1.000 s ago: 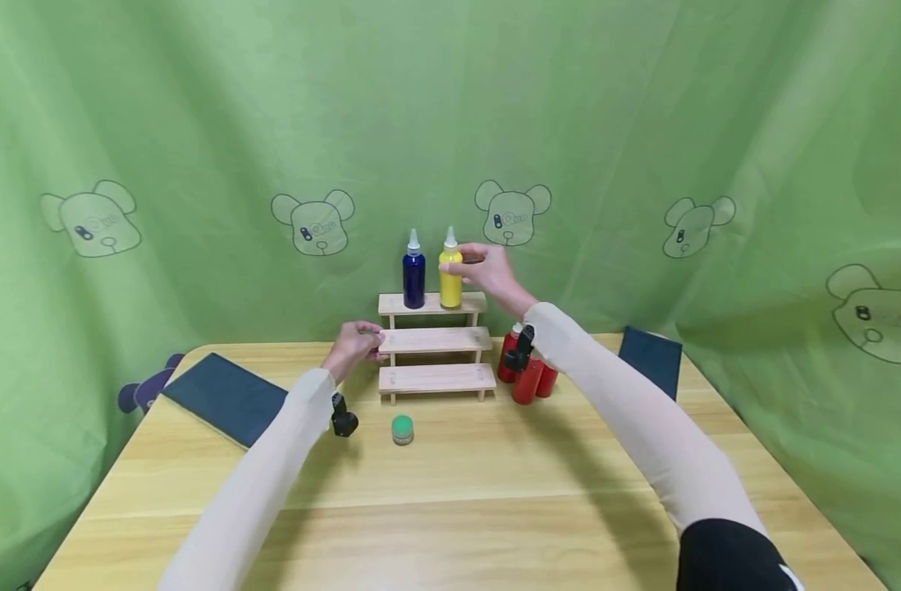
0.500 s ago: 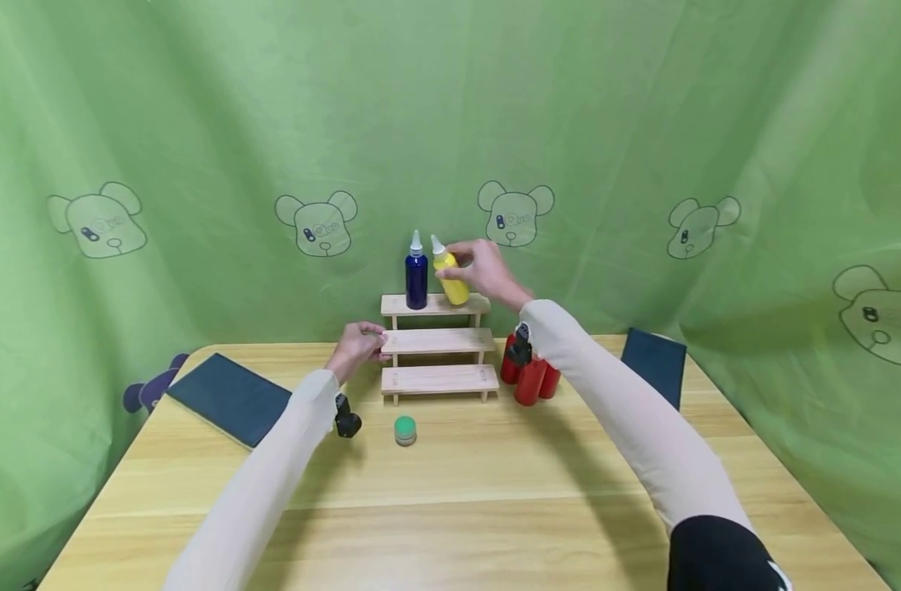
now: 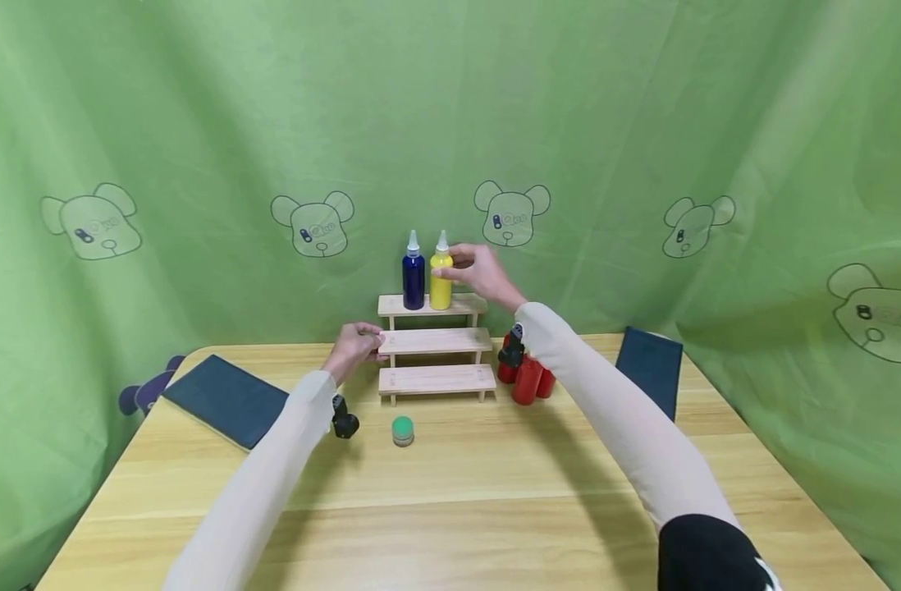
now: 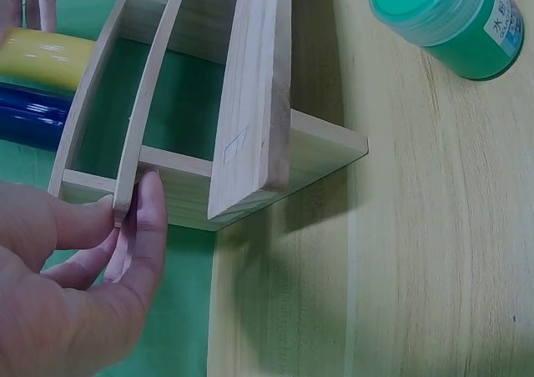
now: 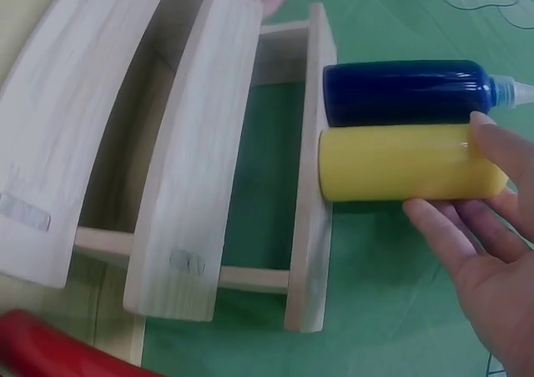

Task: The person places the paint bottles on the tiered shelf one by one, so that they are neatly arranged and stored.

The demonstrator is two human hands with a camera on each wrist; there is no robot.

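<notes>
A three-step wooden rack point(image 3: 437, 378) stands at the back of the table. On its top step a dark blue squeeze bottle point(image 3: 413, 281) with a white nozzle stands upright. Close beside it on the right is a yellow squeeze bottle point(image 3: 441, 289), also upright, its base at the step. My right hand point(image 3: 482, 272) holds the yellow bottle near its shoulder, thumb on one side and fingers on the other, as the right wrist view shows. With thumb and fingers my left hand point(image 4: 92, 268) pinches the left end of the rack's middle step point(image 4: 148, 102).
Several red bottles point(image 3: 527, 382) stand right of the rack, under my right forearm. A small green-lidded jar point(image 3: 402, 431) sits in front of it. Dark flat panels lie at left point(image 3: 229, 400) and right point(image 3: 651, 369). A green curtain point(image 3: 421, 107) hangs behind the table.
The yellow bottle tilted left, then came upright again, and it now stands further left, nearer the blue bottle. My right hand moved left with it. My left hand stays on the rack.
</notes>
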